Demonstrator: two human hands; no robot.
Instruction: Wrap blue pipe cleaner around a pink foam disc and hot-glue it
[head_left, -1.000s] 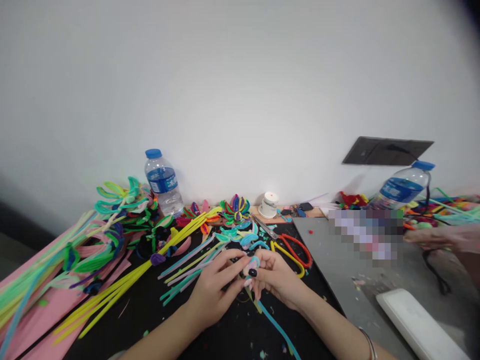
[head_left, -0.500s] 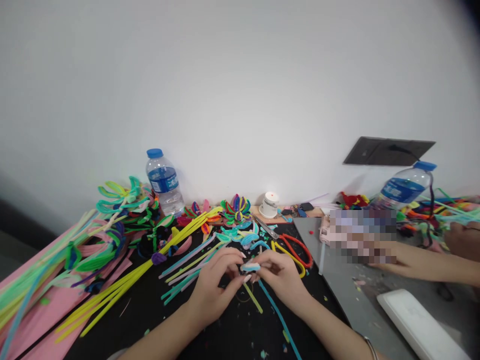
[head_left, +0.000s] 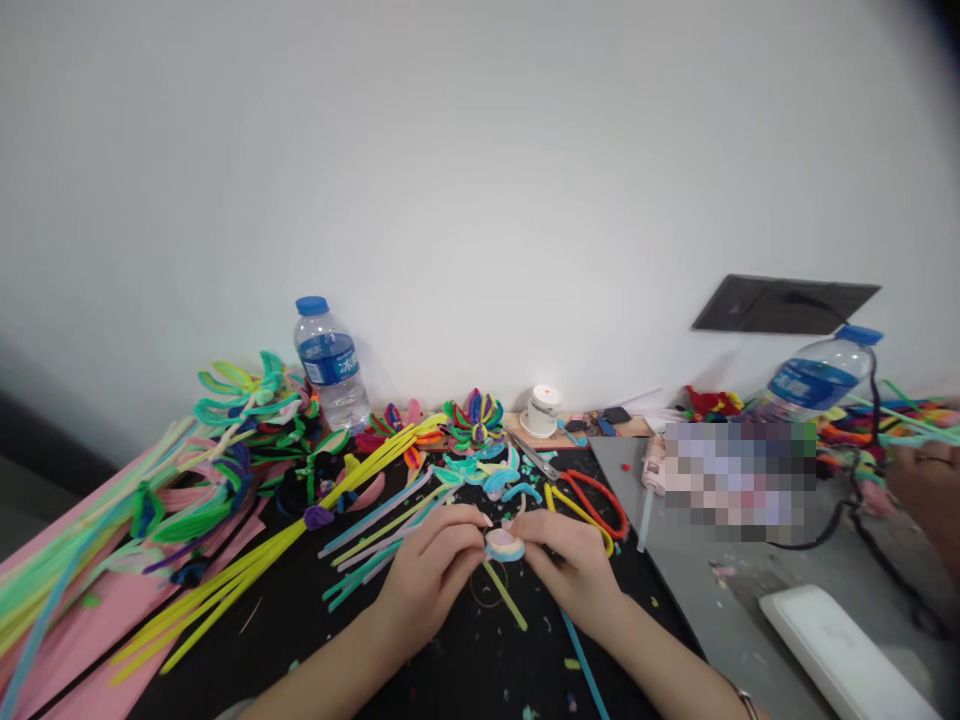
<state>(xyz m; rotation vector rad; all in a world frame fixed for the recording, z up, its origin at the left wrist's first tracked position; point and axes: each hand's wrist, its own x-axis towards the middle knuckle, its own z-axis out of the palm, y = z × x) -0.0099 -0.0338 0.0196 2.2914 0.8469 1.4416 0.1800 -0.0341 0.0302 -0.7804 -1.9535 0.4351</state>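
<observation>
My left hand point(head_left: 431, 562) and my right hand point(head_left: 576, 562) meet over the black work surface point(head_left: 480, 680). Between their fingertips sits a small fuzzy pipe-cleaner piece point(head_left: 504, 546), curved, pale cream with a light-blue edge. Both hands are closed, pinching it from opposite sides. Under it lie a yellow-green pipe cleaner point(head_left: 508, 600) and a thin wire loop point(head_left: 487, 602). A long blue pipe cleaner point(head_left: 585, 665) runs below my right hand toward the near edge. Just beyond that hand rest scissors point(head_left: 600, 498) with red and yellow handles.
Pipe-cleaner bundles point(head_left: 247, 560) and looped flowers point(head_left: 255, 395) crowd the left. Bottles stand left point(head_left: 330, 365) and right point(head_left: 814, 375). A white spool point(head_left: 540, 412) is at the wall. On the grey table are a pink glue gun point(head_left: 654, 468), a white box point(head_left: 840, 650) and a co-worker's hand point(head_left: 930, 500).
The pipe-cleaner piece has turned, showing more of its curved pale side. The co-worker's forearm has left the area beside the glue gun, exposing a black cord.
</observation>
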